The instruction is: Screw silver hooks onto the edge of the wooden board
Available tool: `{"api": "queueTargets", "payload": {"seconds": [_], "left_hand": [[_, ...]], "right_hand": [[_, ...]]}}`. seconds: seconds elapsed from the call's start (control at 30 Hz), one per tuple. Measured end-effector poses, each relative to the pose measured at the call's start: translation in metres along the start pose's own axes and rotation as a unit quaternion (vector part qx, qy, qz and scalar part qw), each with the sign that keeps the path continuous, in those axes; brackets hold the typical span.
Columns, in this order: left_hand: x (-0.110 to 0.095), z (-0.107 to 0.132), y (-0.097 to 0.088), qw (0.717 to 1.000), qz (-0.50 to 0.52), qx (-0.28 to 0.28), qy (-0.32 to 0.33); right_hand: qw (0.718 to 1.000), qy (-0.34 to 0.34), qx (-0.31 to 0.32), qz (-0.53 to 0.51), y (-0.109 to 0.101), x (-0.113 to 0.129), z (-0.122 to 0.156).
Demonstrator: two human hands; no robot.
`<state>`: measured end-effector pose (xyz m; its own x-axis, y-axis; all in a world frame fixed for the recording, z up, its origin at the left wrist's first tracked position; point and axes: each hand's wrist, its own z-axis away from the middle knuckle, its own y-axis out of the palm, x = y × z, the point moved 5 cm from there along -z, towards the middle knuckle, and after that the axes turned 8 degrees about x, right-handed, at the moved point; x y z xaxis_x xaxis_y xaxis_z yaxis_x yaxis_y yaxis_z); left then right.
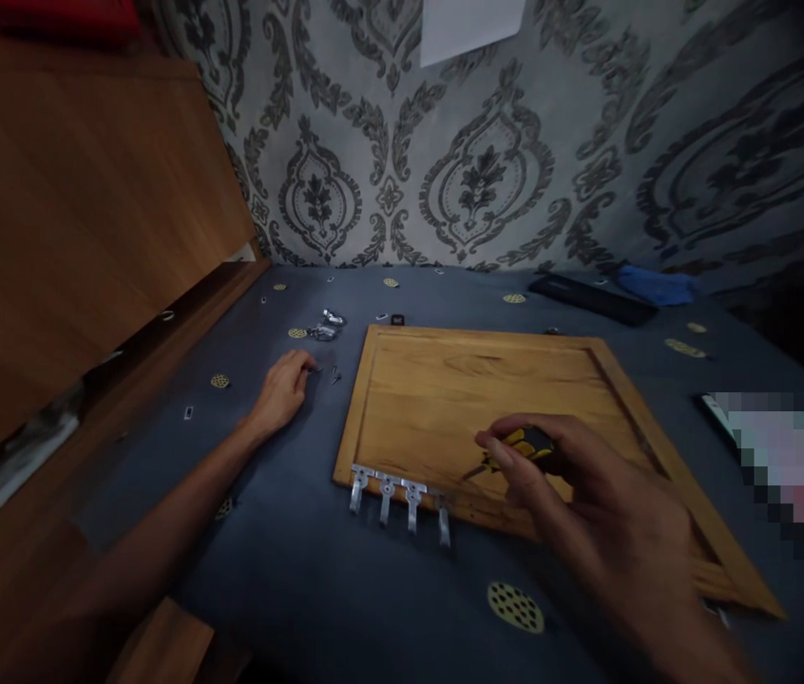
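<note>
A wooden panel (445, 399) with a raised frame lies flat on the blue patterned carpet. A metal hook rail (398, 496) sits on its near left edge. My right hand (573, 484) hovers over the panel, fingers closed round a yellow-and-black screwdriver (516, 448) whose tip points down-left at the wood. My left hand (280, 389) rests on the carpet left of the panel, fingertips pinching at small dark screws (327, 373); whether one is held is unclear.
Shiny metal fittings (323, 325) lie beyond the left hand. A wooden furniture side (74, 228) stands along the left. A dark flat object (591, 299) and blue cloth (655, 283) lie by the patterned wall. A blurred-out item sits at right.
</note>
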<state>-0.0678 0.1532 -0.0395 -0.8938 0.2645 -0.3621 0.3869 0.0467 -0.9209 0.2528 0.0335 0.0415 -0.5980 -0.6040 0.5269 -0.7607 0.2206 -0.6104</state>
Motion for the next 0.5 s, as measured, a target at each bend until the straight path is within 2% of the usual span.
{"api": "queueTargets", "payload": {"seconds": [0.5], "left_hand": [[0.011,0.006,-0.007,0.998,-0.043,0.041,-0.019]], "right_hand": [[1.000,0.016,0.013,-0.018,-0.001,0.002,-0.004]]}}
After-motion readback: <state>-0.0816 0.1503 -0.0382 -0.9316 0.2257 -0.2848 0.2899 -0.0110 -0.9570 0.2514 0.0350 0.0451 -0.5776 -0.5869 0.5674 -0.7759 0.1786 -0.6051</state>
